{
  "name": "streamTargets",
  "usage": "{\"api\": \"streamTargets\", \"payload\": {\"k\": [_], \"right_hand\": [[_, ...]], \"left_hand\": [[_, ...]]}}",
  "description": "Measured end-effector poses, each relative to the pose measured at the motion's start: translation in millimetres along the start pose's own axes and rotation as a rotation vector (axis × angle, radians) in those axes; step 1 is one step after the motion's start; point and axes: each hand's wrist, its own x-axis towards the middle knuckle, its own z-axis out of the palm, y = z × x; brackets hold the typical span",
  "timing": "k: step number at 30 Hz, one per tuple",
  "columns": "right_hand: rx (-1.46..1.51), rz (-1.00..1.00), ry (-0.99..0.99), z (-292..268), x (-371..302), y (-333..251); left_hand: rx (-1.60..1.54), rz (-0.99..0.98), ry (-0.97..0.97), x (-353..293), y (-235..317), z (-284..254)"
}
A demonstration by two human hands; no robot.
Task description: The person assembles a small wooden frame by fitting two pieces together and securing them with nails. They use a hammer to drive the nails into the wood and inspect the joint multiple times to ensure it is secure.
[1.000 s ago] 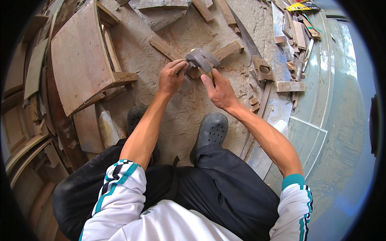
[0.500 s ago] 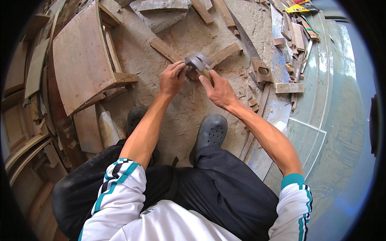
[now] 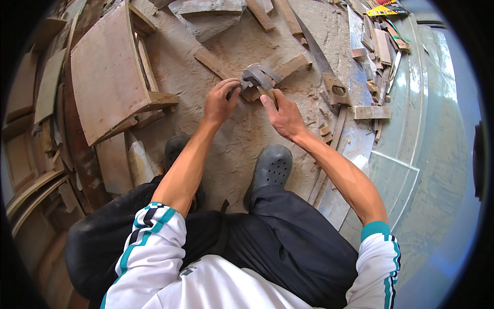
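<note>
My right hand [image 3: 285, 116] is wrapped round the wooden handle of a claw hammer [image 3: 259, 76]. The grey steel head hovers right by the fingertips of my left hand [image 3: 221, 102], which are pinched together. Whatever they pinch is too small or too hidden to name. Beneath the hammer two wooden strips come together in a V: the left strip [image 3: 213, 63] slants up to the left, the right strip [image 3: 294, 66] up to the right. Their meeting point is partly covered by the hammer head and my hands.
A wooden box-like frame [image 3: 105, 77] stands at the left. On the right lie a long handsaw [image 3: 314, 46], a wooden hand plane [image 3: 337, 90], a small wood block [image 3: 370, 112], piled offcuts [image 3: 382, 46] and glass sheets [image 3: 432, 154]. My grey clogs [image 3: 272, 166] rest on the dusty floor [image 3: 226, 154].
The hammer head has shifted slightly right and looks a little higher, with my right hand moving along. My left hand keeps its pinch in nearly the same place.
</note>
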Motion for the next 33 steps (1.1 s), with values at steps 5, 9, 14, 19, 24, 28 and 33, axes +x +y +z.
{"api": "streamTargets", "payload": {"k": [5, 9, 14, 19, 24, 28, 33], "right_hand": [[-0.012, -0.011, 0.068, 3.3, -4.1, 14.5], [-0.026, 0.001, 0.069, 2.3, -4.0, 9.1], [0.02, -0.186, 0.093, -7.3, -6.8, -14.8], [-0.031, -0.15, 0.006, 4.0, -11.5, 11.3], [-0.064, -0.056, -0.013, -0.4, -1.6, -5.3], [0.035, -0.201, 0.096, -4.3, -6.8, -12.9], [-0.106, -0.121, 0.032, 10.4, 0.1, 19.7]], "left_hand": [[0.26, -0.144, -0.06, -13.3, 24.6, -11.3], [0.395, -0.208, -0.182, -11.7, 21.8, -13.7], [0.487, -0.383, -0.488, -4.3, 22.5, -17.0], [0.438, -0.321, -0.425, -9.3, 10.7, -8.4], [0.399, -0.317, -0.452, -6.5, 16.6, -14.3], [0.421, -0.323, -0.466, -5.4, 15.4, -14.4], [0.39, -0.321, -0.478, -4.9, 15.9, -12.0]]}}
